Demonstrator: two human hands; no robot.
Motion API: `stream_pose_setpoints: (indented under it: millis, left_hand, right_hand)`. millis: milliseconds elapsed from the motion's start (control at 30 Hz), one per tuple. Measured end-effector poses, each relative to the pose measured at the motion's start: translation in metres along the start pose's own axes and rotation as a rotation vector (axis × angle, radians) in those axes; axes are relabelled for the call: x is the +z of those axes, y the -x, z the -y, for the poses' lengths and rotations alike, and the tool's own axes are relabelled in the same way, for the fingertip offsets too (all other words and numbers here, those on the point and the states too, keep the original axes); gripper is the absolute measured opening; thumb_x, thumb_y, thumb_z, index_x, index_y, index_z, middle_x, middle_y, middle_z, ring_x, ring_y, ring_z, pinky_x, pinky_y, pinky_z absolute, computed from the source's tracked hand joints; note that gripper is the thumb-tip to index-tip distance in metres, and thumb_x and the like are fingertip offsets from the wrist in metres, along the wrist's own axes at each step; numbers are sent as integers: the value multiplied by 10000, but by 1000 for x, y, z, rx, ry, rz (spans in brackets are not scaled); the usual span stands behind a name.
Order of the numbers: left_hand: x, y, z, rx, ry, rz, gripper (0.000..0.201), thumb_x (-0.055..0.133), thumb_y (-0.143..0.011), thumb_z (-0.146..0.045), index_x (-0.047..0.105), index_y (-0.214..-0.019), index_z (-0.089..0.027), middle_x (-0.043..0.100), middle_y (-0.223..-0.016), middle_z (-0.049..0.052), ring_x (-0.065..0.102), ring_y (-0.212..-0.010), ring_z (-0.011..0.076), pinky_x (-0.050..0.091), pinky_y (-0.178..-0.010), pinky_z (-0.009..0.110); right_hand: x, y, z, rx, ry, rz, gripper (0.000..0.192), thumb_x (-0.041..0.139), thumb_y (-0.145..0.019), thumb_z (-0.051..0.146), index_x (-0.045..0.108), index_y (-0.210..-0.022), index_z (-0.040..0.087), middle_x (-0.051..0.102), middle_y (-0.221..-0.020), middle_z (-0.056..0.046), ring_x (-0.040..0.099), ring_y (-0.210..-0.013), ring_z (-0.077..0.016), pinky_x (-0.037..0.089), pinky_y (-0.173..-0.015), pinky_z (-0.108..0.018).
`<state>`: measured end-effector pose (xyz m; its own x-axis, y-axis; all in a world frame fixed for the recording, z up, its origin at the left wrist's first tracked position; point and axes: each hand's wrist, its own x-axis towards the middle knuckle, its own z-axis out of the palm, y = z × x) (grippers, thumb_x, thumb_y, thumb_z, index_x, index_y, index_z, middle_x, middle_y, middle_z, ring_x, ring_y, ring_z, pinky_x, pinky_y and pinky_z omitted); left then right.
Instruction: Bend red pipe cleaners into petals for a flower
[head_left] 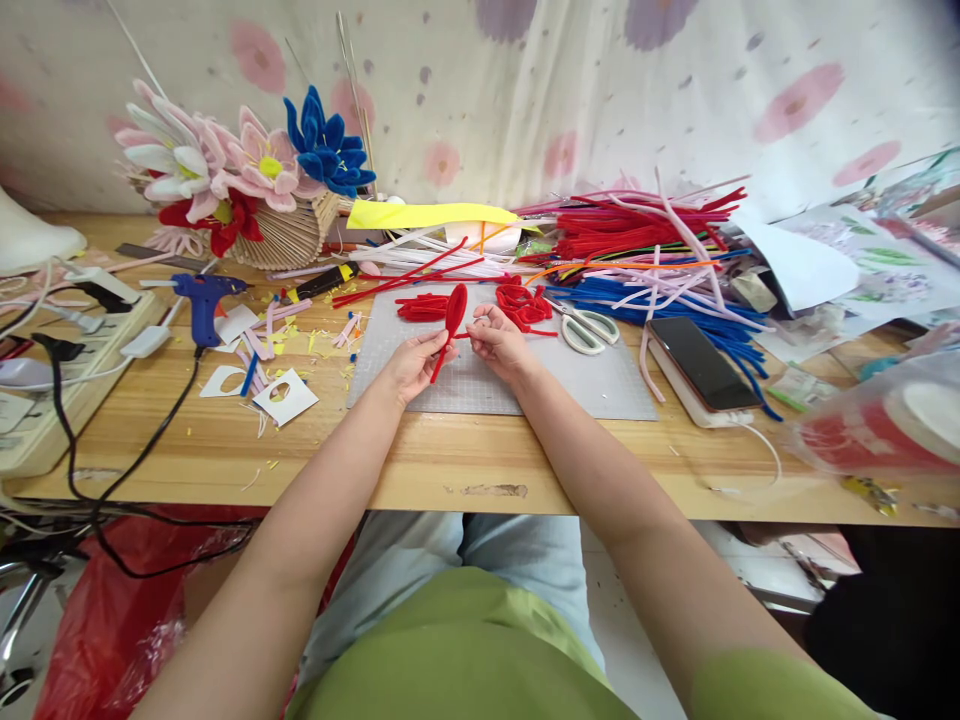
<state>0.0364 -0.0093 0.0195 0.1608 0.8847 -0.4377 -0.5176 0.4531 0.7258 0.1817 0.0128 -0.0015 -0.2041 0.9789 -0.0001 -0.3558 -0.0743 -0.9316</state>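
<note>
My left hand (414, 365) grips a red pipe-cleaner petal (453, 313) by its stem, the oval loop standing upright above a grey cutting mat (600, 385). My right hand (498, 338) sits close beside it, fingertips pinching at the petal's base. Behind the hands lie finished red petals (422, 307) and a tangle of red pipe cleaner (523, 302) on the mat. White-handled scissors (589, 329) rest just right of my right hand.
A blue glue gun (204, 301) and power strip (67, 350) lie at left. Pipe-cleaner flowers (240, 165) stand at the back left. Piles of red, blue and pink pipe cleaners (645, 250) fill the back right, beside a phone (701, 362). Paper scraps (285, 395) lie left of the mat.
</note>
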Motion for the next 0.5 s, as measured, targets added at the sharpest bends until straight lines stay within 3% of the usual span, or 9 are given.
stream_pose_setpoints:
  millis: [300,500]
  left_hand:
    - [-5,-1,-1,-9,27,49,86,572,-797,-51,648,-775,-83,644,-645,16,607,-562,37,552,-632,134]
    - [-6,-9,8,158,-110,-17,104,577,-776,-43,641,-702,-82,607,-589,5,551,-524,37,559,-658,202]
  right_hand:
    - [-8,0,-2,-11,124,78,406,724,-597,326,427,-849,212,432,-486,119,343,-378,-38,164,-380,-174]
    - [-5,3,-2,-12,206,165,396,695,-635,325,431,-906,207,430,-465,128,355,-385,-45,194,-383,-168]
